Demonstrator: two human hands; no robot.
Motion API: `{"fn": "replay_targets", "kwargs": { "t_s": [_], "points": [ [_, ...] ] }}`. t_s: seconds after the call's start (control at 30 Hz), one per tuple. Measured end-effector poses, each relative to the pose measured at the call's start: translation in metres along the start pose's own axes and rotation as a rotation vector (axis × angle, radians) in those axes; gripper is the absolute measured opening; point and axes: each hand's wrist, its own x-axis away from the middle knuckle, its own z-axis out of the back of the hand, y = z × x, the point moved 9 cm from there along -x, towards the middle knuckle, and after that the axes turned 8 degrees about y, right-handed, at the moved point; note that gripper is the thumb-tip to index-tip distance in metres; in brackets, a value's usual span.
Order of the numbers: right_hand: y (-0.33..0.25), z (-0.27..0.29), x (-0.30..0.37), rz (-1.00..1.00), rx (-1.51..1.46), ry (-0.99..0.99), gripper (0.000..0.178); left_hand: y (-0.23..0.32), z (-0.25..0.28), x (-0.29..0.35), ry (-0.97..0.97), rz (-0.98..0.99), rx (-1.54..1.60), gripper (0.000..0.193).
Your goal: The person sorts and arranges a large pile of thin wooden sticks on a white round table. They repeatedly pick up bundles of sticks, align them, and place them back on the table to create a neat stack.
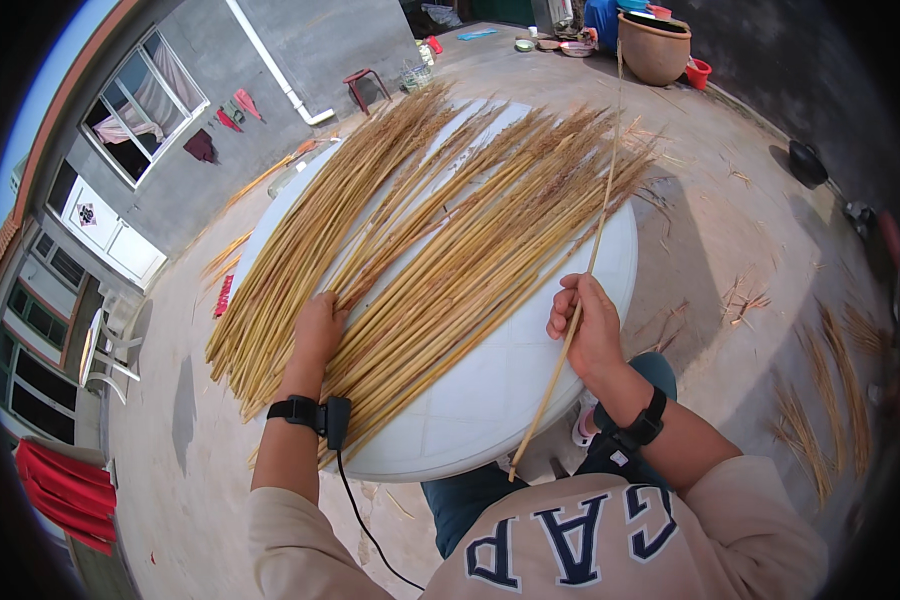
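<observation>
Long straw-coloured stalks with brown feathery heads (470, 270) lie spread in two main bunches across a round white table (490, 405), heads pointing away from me. My right hand (585, 325) is closed around one single dried stalk (595, 245) at the table's right side. That stalk stands tilted, its cut end low near my lap and its thin tip far up. Over the stalks on the left, my left hand (320, 325) reaches into the gap between the bunches. Its fingers are curled on a few stalks there, with the fingertips partly hidden.
More stalk bunches (835, 390) lie on the concrete floor at the right. A big clay pot (654, 48) and a red bucket (698, 73) stand at the back. A dark red stool (367, 88) is by the wall, and a white chair (108, 350) at left.
</observation>
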Motion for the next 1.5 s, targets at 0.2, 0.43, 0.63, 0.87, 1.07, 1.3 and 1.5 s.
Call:
{"fn": "replay_targets", "kwargs": {
  "t_s": [0.2,0.43,0.63,0.87,1.07,1.3,1.5],
  "points": [
    [-0.002,-0.001,0.001,0.014,-0.014,-0.025,0.028,-0.038,0.016,-0.007,0.072,0.185,0.115,0.017],
    [-0.001,-0.001,0.000,0.021,-0.010,-0.037,0.029,-0.059,0.026,0.001,0.005,0.512,0.604,0.016],
    [-0.002,-0.001,0.001,0.019,-0.001,-0.033,0.029,-0.012,0.044,0.005,0.304,-0.057,0.058,0.028],
    [-0.002,-0.002,0.002,0.011,0.014,-0.034,0.028,0.009,0.012,0.007,0.087,0.033,-0.087,0.010],
    [-0.001,-0.002,0.002,0.000,-0.007,-0.027,0.027,-0.003,0.008,0.008,0.082,0.123,-0.114,0.008],
    [-0.002,-0.001,0.002,-0.031,-0.052,-0.010,0.025,0.064,0.064,0.010,0.180,0.099,0.215,0.011],
    [-0.006,-0.007,0.008,-0.036,0.051,-0.038,0.026,0.209,0.071,0.064,-0.052,-0.266,0.552,0.027]
  ]
}}
